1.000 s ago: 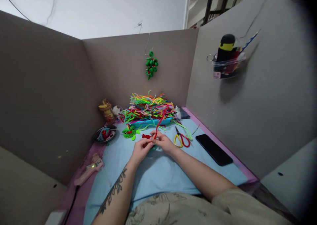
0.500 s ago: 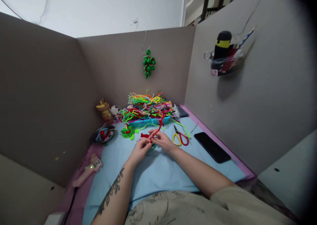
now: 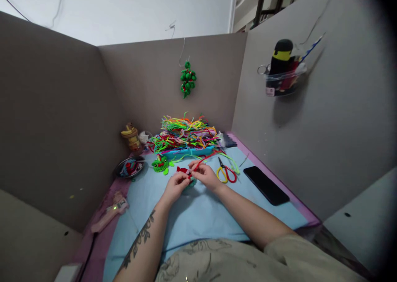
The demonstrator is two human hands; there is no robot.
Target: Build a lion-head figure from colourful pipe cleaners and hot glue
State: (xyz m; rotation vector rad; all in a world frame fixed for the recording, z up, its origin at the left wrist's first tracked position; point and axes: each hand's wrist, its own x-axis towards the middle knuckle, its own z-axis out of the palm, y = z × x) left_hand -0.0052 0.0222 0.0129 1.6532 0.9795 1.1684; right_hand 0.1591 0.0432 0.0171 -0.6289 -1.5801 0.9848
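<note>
My left hand (image 3: 179, 182) and my right hand (image 3: 205, 175) meet over the middle of the blue cloth. Between my pinched right fingers runs a red pipe cleaner (image 3: 203, 159), its free end reaching up and to the right. The left fingertips are closed on the pipe cleaner's lower part, beside a dark red piece (image 3: 182, 170). Under the hands a teal fuzzy piece (image 3: 191, 183) shows in part; how it joins the red is hidden. Just beyond my left hand lies a green pipe-cleaner figure (image 3: 160, 165) with a face.
Behind the hands a blue tray (image 3: 192, 152) is heaped with colourful pipe cleaners (image 3: 186, 135). Yellow-and-red-handled scissors (image 3: 226, 173) and a black phone (image 3: 266, 185) lie right. A dark bowl (image 3: 129, 167) and pink glue gun (image 3: 111, 213) sit left. Grey partitions enclose the table.
The red pipe cleaner's free end has swung down to the right, from nearly upright to a low slant. My right hand has shifted slightly right; the left has stayed nearly in place.
</note>
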